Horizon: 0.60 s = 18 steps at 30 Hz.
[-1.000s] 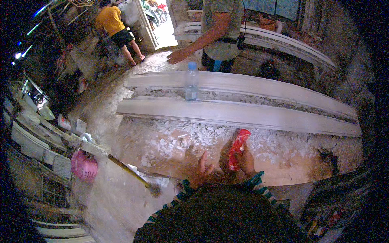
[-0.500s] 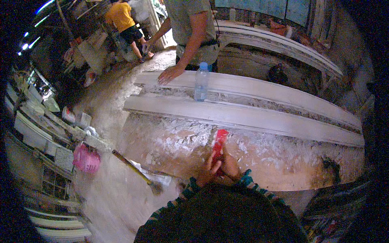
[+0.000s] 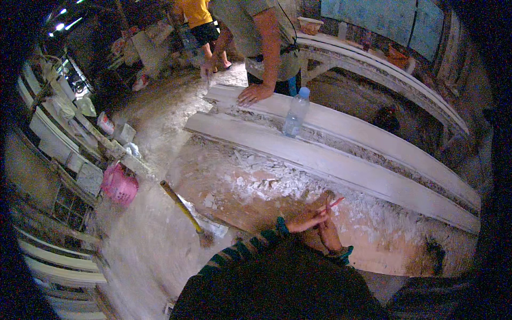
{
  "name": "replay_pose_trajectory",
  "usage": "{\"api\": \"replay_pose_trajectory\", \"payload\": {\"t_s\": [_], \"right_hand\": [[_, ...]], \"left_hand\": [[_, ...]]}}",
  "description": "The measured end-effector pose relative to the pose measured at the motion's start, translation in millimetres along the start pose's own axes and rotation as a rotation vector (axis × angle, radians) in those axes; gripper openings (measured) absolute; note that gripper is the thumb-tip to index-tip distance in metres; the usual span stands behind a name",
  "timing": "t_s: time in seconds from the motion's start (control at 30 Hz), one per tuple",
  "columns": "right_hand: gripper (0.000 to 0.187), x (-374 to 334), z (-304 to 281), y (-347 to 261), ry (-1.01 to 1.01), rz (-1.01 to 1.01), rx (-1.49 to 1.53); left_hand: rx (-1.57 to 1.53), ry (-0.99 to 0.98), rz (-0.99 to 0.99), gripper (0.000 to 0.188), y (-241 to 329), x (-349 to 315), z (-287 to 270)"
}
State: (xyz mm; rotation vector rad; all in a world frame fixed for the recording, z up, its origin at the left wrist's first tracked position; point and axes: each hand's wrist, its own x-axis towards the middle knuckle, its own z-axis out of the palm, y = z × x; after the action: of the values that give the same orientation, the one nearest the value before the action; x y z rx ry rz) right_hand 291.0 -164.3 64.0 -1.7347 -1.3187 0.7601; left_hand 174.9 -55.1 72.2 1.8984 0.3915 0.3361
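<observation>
My two hands meet over the near side of a dusty worktable [image 3: 373, 253]. From my right hand [image 3: 329, 234] sticks out a thin, flat red piece [image 3: 337, 202], seen nearly edge-on; the fingers are closed around it. My left hand [image 3: 308, 220] comes in from the side with its fingers pressed together against the right hand, and what they pinch is hidden. White flakes and powder [image 3: 266, 184] lie just beyond them. Farther off, two long white moulding strips, a near one [image 3: 320, 160] and a far one [image 3: 362, 125], run across the table.
A clear bottle with a blue cap [image 3: 296, 113] stands by the strips. Across the table, a co-worker's hand [image 3: 255, 94] rests on the far strip. A yellow-handled tool [image 3: 182, 207] leans at the left near a pink basket [image 3: 119, 184]. Another person [image 3: 196, 16] stands behind.
My view has swung, and my hands now appear farther right. The red piece has turned from its broad face to its thin edge. The co-worker leans lower over the far strip.
</observation>
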Motion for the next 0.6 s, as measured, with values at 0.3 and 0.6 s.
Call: {"api": "replay_pose_trajectory", "payload": {"t_s": [0.3, 0.6], "right_hand": [[0.036, 37.1, 3.0, 7.3, 0.022, -0.073, -0.273], [0.025, 157.4, 97.9, 17.3, -0.261, -0.121, -0.366]], "left_hand": [[-0.207, 0.252, -0.124, 0.037, -113.0, -9.9, 30.3], [-0.158, 0.506, -0.177, 0.032, -55.9, -81.0, -65.2]]}}
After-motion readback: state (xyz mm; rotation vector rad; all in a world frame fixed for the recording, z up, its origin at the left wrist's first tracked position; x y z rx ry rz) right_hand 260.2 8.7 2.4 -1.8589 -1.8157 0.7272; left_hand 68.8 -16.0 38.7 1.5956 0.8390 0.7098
